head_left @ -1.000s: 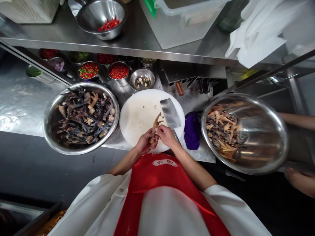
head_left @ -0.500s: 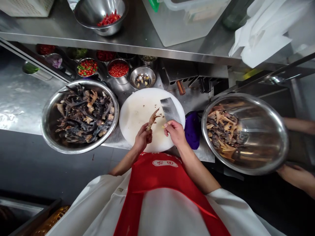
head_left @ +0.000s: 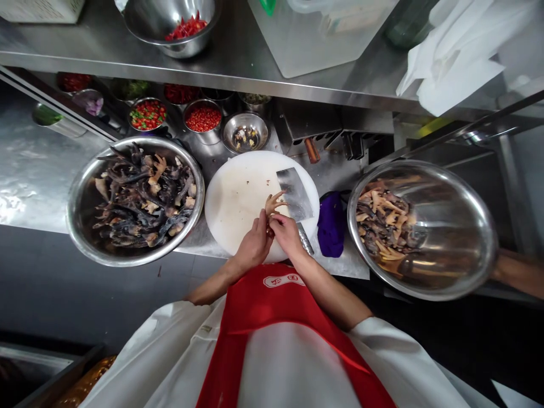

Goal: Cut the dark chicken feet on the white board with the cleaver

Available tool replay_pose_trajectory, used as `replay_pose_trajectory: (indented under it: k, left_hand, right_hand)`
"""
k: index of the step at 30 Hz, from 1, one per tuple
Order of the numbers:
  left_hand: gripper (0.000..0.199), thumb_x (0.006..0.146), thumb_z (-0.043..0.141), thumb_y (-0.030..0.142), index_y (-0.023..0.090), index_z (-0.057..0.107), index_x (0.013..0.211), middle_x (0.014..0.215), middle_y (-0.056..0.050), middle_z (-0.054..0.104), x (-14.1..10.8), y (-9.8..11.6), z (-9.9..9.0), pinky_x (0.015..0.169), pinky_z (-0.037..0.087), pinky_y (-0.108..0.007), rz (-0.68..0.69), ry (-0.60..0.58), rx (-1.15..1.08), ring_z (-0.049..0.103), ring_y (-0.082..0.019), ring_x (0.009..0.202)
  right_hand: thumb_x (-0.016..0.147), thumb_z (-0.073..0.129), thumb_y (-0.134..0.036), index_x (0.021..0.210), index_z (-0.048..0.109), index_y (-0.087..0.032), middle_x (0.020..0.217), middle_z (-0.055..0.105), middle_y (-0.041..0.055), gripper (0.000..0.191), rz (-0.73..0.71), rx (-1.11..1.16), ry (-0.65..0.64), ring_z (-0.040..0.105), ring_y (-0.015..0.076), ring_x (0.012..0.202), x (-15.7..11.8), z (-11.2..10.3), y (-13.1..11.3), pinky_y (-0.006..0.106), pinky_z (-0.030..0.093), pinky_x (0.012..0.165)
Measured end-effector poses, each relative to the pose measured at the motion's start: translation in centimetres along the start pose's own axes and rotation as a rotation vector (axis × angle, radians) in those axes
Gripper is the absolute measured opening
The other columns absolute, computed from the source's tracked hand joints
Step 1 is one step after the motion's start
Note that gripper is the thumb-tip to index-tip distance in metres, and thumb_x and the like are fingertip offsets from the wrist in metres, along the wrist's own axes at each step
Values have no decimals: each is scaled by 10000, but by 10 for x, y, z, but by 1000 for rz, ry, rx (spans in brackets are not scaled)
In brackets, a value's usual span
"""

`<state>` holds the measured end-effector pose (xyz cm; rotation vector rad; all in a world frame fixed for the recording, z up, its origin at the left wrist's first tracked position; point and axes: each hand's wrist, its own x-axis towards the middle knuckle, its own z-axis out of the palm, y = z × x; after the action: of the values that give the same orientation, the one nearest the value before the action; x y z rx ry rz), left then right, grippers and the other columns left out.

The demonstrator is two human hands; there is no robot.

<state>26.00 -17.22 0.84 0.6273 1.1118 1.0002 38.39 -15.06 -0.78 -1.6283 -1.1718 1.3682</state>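
Over the near part of a round white cutting board [head_left: 229, 198], my left hand [head_left: 256, 241] is closed on a chicken foot [head_left: 274, 203], its toes pointing up and right. My right hand [head_left: 288, 233] touches the foot's lower end with pinched fingers beside the left one. A cleaver [head_left: 295, 194] lies flat on the board's right side, its handle beside my right wrist. Dark crumbs are scattered on the board. At left, a large steel bowl [head_left: 75, 209] holds dark chicken feet. Another steel bowl [head_left: 459, 226] at right holds lighter pieces.
A purple cloth [head_left: 331, 225] lies right of the board. Small steel bowls of chopped peppers [head_left: 203, 120] stand behind, beside a knife rack [head_left: 297, 122]. A steel shelf [head_left: 238, 68] crosses above. Another person's arm [head_left: 521, 272] reaches the right bowl.
My right hand has moved left and down to meet my left hand at the foot. The cleaver's handle now shows. One of the other person's arms at the right bowl is no longer visible.
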Motion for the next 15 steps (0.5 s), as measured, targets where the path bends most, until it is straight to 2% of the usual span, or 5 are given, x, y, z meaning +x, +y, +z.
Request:
replay_pose_trajectory:
  k: [5,8,11,13,15]
  left_hand:
    - [664,688,665,119,225,491,1320,1197,-115,536,-1,-3,-2,722,452,-247,47,-78,145,511,-244,1085]
    - [626,702,630,147,243,494,1306,1100,-79,577,3,-8,-5,648,429,-235,31,-4,140,553,-175,889]
    - [551,690,557,135,254,523,1226,876,-5,565,9,-5,-7,490,326,-208,-58,109,-17,447,-75,559]
    - [491,662,546,125,245,543,1138,802,20,536,13,2,-10,454,279,-199,-91,147,-166,384,-50,486]
    - [411,664,568,142,230,548,1065,779,21,534,16,8,-15,451,287,-196,-118,144,-298,395,-48,483]
  right_hand:
    - [716,462,-236,599,537,-214,508,515,-46,140,7,-112,30,488,122,479,0,0,2,230,371,477]
    - [731,481,-246,657,586,-213,529,546,-42,133,-25,-166,42,505,128,515,0,1,1,231,391,517]
    - [745,487,-257,739,632,-211,568,584,-31,152,-72,-179,65,531,139,547,4,1,1,241,419,550]
    - [749,483,-250,773,647,-208,613,615,-19,170,-85,-190,89,556,146,577,11,-1,2,248,441,571]
    - [782,477,-260,832,667,-200,666,644,-1,206,-101,-187,95,584,153,607,19,-4,5,260,469,596]
